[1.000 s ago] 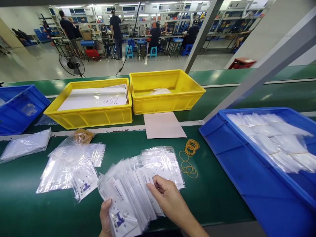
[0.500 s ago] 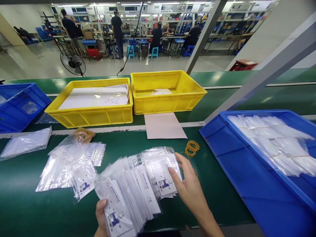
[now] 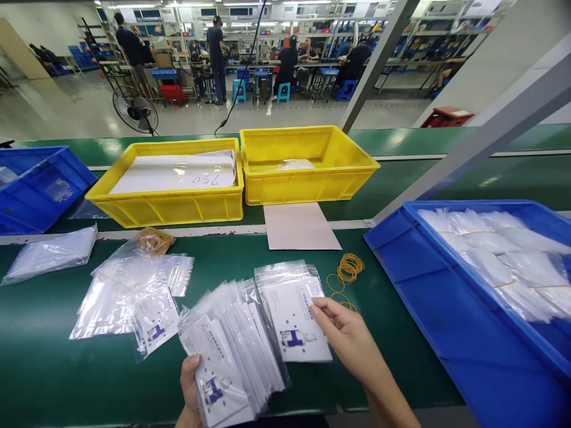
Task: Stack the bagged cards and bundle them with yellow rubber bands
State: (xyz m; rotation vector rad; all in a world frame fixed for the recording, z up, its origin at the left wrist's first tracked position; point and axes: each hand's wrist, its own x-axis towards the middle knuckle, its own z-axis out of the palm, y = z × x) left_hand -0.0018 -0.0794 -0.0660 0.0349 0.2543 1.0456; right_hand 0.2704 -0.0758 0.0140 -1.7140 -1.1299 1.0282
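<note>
Head view: left hand [image 3: 191,383] holds fanned bagged leaflets [image 3: 236,351] over counter [image 3: 40,362]; right hand [image 3: 343,327] narrowed at edge of adjoining pile [image 3: 292,315], grip unclear. Left yellow bin [image 3: 178,208]: white sheet [image 3: 169,169], inverted "750". Right blue bin [image 3: 401,279]: banded bags [image 3: 491,244]. Leaflet print illegible.

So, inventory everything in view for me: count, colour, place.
Fanned packets: many, white-blue, front centre
Right packets: uncounted pile, white-blue, beside those
Single packet: one, white-blue, left of centre
Plastic bags: several, transparent, left
Folded plastic: one, whitish, far left
Rubber bands: two bunches, tan, left and right
Yellow bins: two, yellow, rear
Paper: uncounted, white, left yellow bin
Blue bins: two, blue, both sides
Bundles: several, whitish, right blue bin
Sheet: one, pale pink, before right yellow bin
Bench: one, green, beneath
Posts: two, grey, right
Cable: one, black, behind bins
Fan: one, black, background
Stools: several, blue, background
People: several, dark-clothed, background
Left hand: one, bare, holding fanned packets
Right hand: one, bare, at right packets
</note>
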